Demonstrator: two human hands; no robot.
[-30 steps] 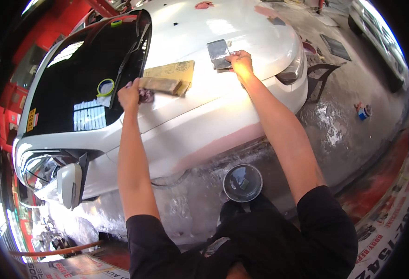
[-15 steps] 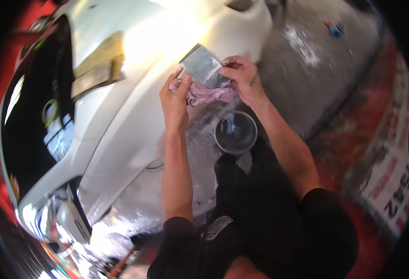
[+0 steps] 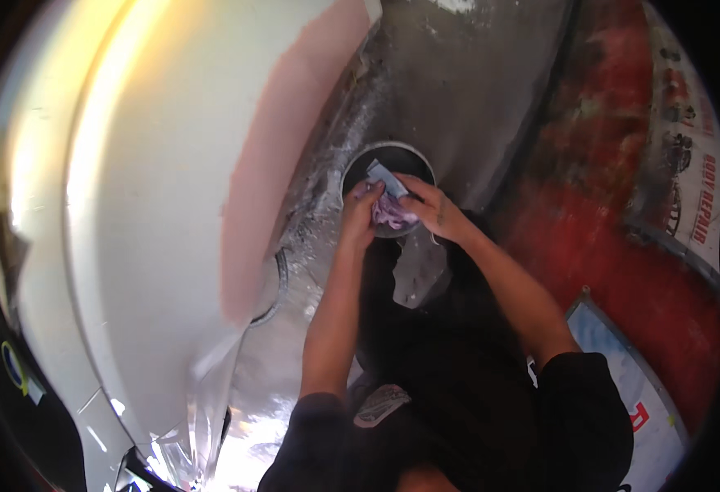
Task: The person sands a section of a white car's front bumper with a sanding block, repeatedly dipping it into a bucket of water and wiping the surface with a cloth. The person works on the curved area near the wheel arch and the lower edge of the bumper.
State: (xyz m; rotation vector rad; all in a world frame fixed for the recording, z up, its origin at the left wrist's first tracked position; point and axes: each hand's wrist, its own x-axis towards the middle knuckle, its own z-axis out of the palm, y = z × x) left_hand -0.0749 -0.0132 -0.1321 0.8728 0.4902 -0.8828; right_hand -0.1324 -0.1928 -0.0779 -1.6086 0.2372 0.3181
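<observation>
Both my hands are close together over a round bucket (image 3: 388, 146) with dark insides and a pale rim. My left hand (image 3: 358, 215) is closed on a crumpled pinkish-purple cloth (image 3: 392, 213), its fingers also near the left side of a grey sheet. That grey sheet (image 3: 388, 178), which looks like sandpaper, is bent and sticks up above the cloth. My right hand (image 3: 437, 210) pinches its right side, thumb and fingers partly over the cloth. The exact finger contact is too small to make out.
At left is a white car body panel (image 3: 163, 197) with a long pinkish patch (image 3: 274, 164) along its edge. Clear plastic sheeting (image 3: 188, 435) hangs at its lower end. Grey floor (image 3: 474, 90) meets a red surface (image 3: 573, 197) at right. Printed boards (image 3: 610, 361) lie there.
My hands have come down from in front of the white panel to above the bucket, carrying the sheet and cloth. The flat sheet is now bent. The view has swung toward the pinkish patch.
</observation>
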